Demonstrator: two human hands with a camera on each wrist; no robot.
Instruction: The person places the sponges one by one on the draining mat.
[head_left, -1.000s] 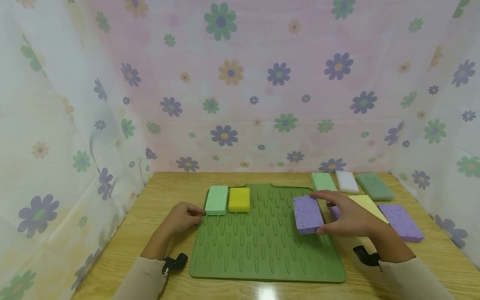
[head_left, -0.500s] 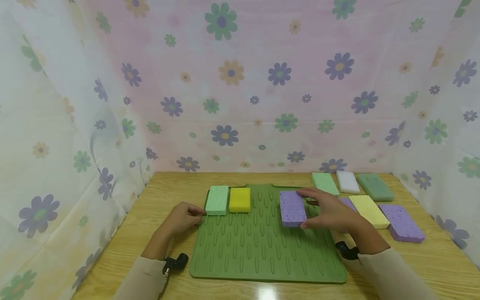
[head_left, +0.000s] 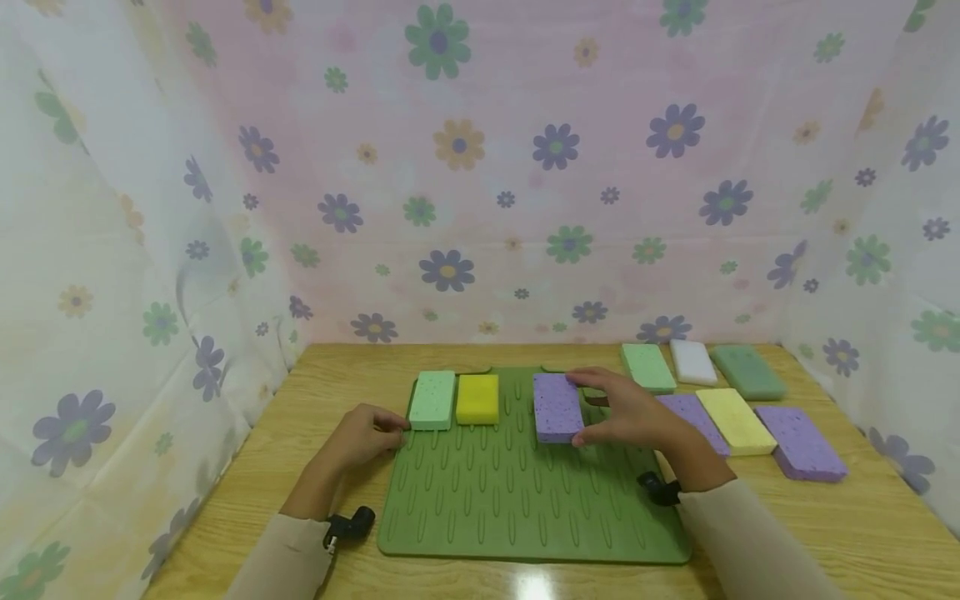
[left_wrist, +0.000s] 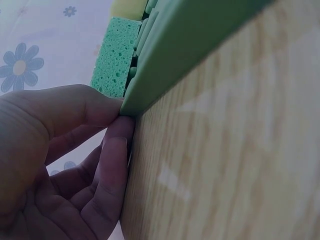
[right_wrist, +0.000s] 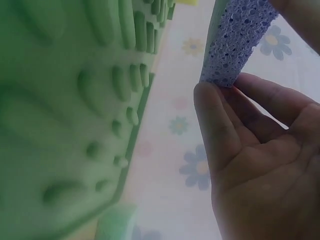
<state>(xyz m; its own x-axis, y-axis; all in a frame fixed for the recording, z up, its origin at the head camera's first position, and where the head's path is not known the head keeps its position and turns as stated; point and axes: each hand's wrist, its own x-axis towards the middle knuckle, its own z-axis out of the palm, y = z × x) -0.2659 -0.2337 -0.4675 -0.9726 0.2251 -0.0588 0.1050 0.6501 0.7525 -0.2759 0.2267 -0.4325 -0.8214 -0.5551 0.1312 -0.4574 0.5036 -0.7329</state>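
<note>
A purple sponge (head_left: 557, 407) is held by its two ends between the thumb and fingers of my right hand (head_left: 628, 410). The right wrist view shows this sponge (right_wrist: 235, 42) raised off the ribbed green mat (right_wrist: 60, 110). At the left edge of the mat (head_left: 517, 517), my left hand (head_left: 367, 437) pinches the rim between thumb and fingers, seen close up as the left hand (left_wrist: 75, 145) in its wrist view. A light green sponge (head_left: 432, 400) lies in the mat's back left corner, and a yellow sponge (head_left: 477, 400) lies just right of it.
Right of the mat on the wooden table (head_left: 765, 533) lie a light green sponge (head_left: 648, 367), a white one (head_left: 693, 362), a dark green one (head_left: 748, 372), a pale yellow one (head_left: 737, 422) and two purple sponges (head_left: 801, 443). Flowered cloth (head_left: 480, 167) hangs behind and at both sides.
My right hand has carried the purple sponge leftward over the mat, closer to the yellow sponge. My left hand stays at the mat's edge.
</note>
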